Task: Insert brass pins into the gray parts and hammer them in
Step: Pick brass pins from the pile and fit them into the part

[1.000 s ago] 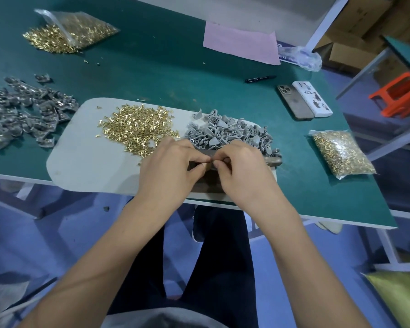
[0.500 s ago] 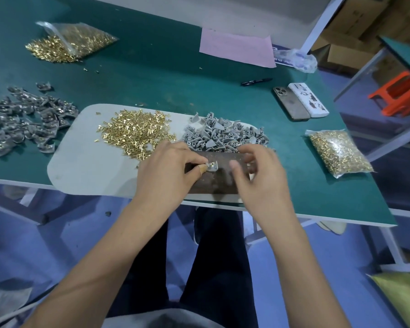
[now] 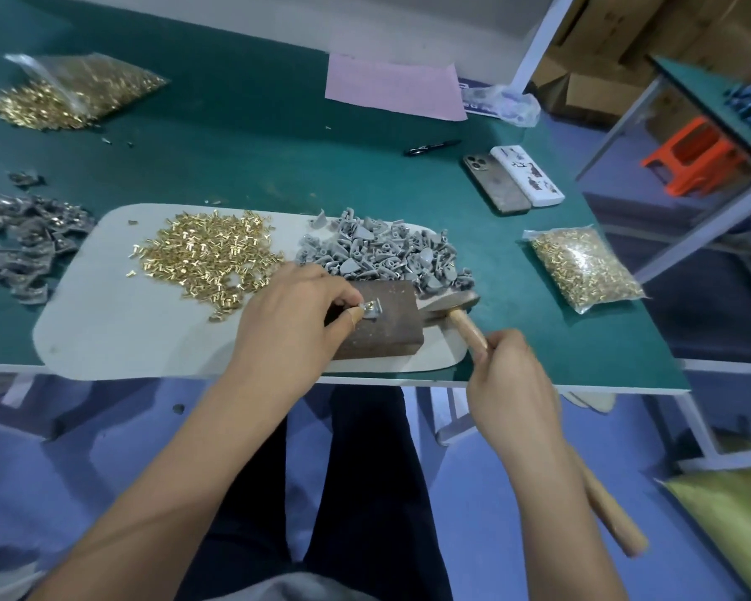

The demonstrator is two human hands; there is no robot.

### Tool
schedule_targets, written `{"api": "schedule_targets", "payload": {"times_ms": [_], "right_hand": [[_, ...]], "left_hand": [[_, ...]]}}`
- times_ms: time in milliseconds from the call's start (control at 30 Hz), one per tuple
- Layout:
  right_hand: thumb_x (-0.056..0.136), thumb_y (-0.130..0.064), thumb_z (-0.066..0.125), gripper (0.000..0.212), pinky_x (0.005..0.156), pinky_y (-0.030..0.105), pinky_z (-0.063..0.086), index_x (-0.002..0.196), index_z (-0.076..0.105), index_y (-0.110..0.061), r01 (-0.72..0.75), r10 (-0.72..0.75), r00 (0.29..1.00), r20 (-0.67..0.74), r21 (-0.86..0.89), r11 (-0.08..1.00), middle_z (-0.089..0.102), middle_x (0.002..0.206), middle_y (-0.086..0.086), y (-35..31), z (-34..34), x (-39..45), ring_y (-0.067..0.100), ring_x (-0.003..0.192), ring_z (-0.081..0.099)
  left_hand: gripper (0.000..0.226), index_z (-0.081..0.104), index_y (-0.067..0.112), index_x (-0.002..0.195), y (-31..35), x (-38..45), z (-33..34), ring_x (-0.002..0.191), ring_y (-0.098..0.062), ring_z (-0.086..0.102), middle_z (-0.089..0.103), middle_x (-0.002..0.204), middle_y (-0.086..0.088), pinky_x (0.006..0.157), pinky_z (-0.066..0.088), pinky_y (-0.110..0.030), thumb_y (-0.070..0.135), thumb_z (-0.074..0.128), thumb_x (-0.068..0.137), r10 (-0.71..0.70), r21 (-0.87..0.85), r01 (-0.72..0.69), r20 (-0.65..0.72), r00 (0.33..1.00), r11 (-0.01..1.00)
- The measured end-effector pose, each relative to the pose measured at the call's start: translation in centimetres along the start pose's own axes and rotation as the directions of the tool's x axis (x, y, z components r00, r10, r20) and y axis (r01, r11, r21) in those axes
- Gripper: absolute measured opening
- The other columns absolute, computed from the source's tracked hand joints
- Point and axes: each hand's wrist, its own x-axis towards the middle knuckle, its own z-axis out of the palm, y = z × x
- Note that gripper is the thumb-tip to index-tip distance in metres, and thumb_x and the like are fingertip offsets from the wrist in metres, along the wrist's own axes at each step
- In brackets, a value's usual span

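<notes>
Right hand now around half-hidden hammer

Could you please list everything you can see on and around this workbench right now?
Brass pins: loose heap, gold, on the board's left half.
Gray parts: heap, on the board's right half.
Gray part with pin: one, on the block.
Block: one, brown, at the board's near edge.
Hammer: one, wooden handle, head right of the block.
Board: one, pale, on the green table.
Bags of pins: two, at the right and far left.
Finished parts: pile, silvery, left.
Phones: two.
Marker: one, black.
Pink sheet: one.
Left hand: pinches the part.
Right hand: grips the hammer.
</notes>
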Motion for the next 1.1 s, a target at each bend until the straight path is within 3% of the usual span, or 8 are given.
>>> {"api": "schedule_targets", "payload": {"times_ms": [100, 167, 300, 400, 567, 767, 967, 1100], "right_hand": [[0.103, -0.034, 0.047, 0.02, 0.068, 0.043, 0.049, 0.119, 0.047, -0.022, -0.056, 0.054, 0.998, 0.021, 0.149, 0.987, 0.063, 0.083, 0.0, 1.0, -0.7, -0.3, 0.026, 0.078, 0.063], [0.1, -0.041, 0.056, 0.023, 0.06, 0.034, 0.047, 0.123, 0.053, -0.036, -0.092, 0.051, 0.992, 0.113, 0.394, 0.915, 0.065, 0.081, 0.002, 1.8, -1.8, -0.5, 0.011, 0.059, 0.062], [0.102, -0.044, 0.057, 0.017, 0.047, 0.018, 0.04, 0.117, 0.063, -0.05, 0.053, -0.164, 0.98, 0.116, 0.636, 0.77, 0.045, 0.065, 0.013, 2.0, -3.4, -1.0, 0.011, 0.051, 0.041], [0.103, -0.046, 0.05, 0.024, 0.057, 0.018, 0.038, 0.125, 0.06, -0.047, 0.241, -0.311, 0.95, 0.026, 0.568, 0.787, 0.054, 0.064, -0.018, 0.5, -3.1, -1.3, 0.005, 0.058, 0.046], [0.106, -0.047, 0.044, 0.033, 0.07, 0.042, 0.05, 0.136, 0.051, -0.055, 0.355, -0.401, 0.914, 0.063, 0.355, 0.865, 0.057, 0.073, -0.017, -1.3, -3.0, -1.0, 0.013, 0.068, 0.05], [0.107, -0.05, 0.04, 0.032, 0.066, 0.039, 0.052, 0.137, 0.05, -0.058, 0.405, -0.402, 0.913, -0.069, 0.268, 0.874, 0.061, 0.075, -0.018, -2.4, -4.2, -0.9, 0.012, 0.071, 0.057], [0.105, -0.055, 0.029, 0.033, 0.063, 0.039, 0.052, 0.135, 0.041, -0.061, 0.399, -0.4, 0.915, 0.052, 0.035, 0.916, 0.059, 0.067, -0.013, -3.4, -3.9, -1.2, 0.02, 0.071, 0.06], [0.107, -0.054, 0.033, 0.03, 0.067, 0.039, 0.053, 0.134, 0.045, -0.061, 0.417, -0.408, 0.909, -0.09, 0.152, 0.896, 0.069, 0.09, -0.023, -3.6, -4.3, -1.3, 0.016, 0.078, 0.062]], "left_hand": [[0.009, 0.072, 0.032, 0.096, 0.0, 0.2, -0.1, 0.094, -0.015, 0.051, 0.063, 0.093, 0.012, 0.077, 0.048, -0.039, 0.038, 0.07, 0.089, 0.035, 0.045, -0.035, 0.008, 0.999, 0.998], [0.012, 0.073, 0.031, 0.098, -0.1, 0.4, -0.3, 0.095, -0.014, 0.051, 0.063, 0.093, 0.013, 0.078, 0.049, -0.039, 0.038, 0.07, 0.089, 0.046, 0.041, -0.047, 0.028, 0.999, 0.998], [0.012, 0.075, 0.037, 0.097, -0.1, 0.9, -0.5, 0.092, -0.012, 0.049, 0.058, 0.083, 0.018, 0.068, 0.045, -0.033, 0.043, 0.07, 0.088, 0.058, 0.072, -0.061, 0.037, 0.998, 0.996], [0.013, 0.076, 0.042, 0.097, 0.1, 1.1, -0.4, 0.09, -0.011, 0.048, 0.059, 0.081, 0.018, 0.063, 0.036, -0.03, 0.048, 0.069, 0.088, 0.056, 0.114, -0.057, 0.015, 0.998, 0.992], [0.013, 0.076, 0.043, 0.097, 0.2, 0.8, -0.4, 0.093, -0.014, 0.048, 0.06, 0.082, 0.016, 0.062, 0.037, -0.029, 0.049, 0.069, 0.088, 0.033, 0.126, -0.031, -0.016, 0.999, 0.992], [0.017, 0.076, 0.043, 0.1, 0.3, 1.4, -0.5, 0.092, -0.009, 0.044, 0.067, 0.089, 0.016, 0.065, 0.031, -0.028, 0.051, 0.069, 0.086, 0.041, 0.155, -0.043, 0.018, 0.999, 0.987], [0.013, 0.076, 0.042, 0.097, 0.3, 1.0, -0.4, 0.094, -0.012, 0.049, 0.064, 0.086, 0.016, 0.063, 0.035, -0.029, 0.048, 0.07, 0.088, 0.038, 0.137, -0.038, 0.003, 0.999, 0.99], [0.011, 0.076, 0.043, 0.095, 0.2, 1.0, -0.4, 0.093, -0.013, 0.048, 0.061, 0.084, 0.018, 0.06, 0.032, -0.028, 0.049, 0.07, 0.088, 0.035, 0.139, -0.035, -0.004, 0.999, 0.99]]}}
